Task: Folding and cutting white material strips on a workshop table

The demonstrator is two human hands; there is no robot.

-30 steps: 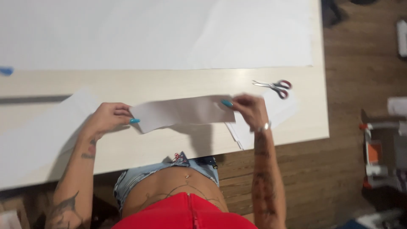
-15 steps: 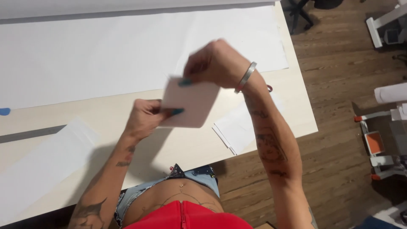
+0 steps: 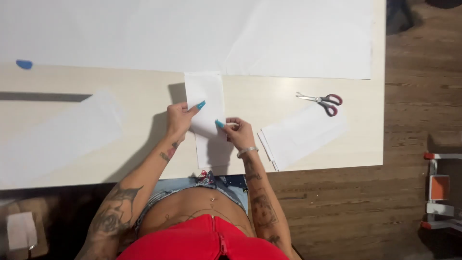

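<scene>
Pinching a white paper strip [image 3: 208, 120] at mid-length, left hand [image 3: 179, 119] and right hand [image 3: 239, 134] steady it lengthwise on the table [image 3: 144, 91]; scissors [image 3: 323, 100] lie right of the strip.

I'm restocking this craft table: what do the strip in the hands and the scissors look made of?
White strip: thin matte paper, it seems, lying flat with sharp edges. Scissors: shiny metal blades and red handles, probably plastic.
</scene>
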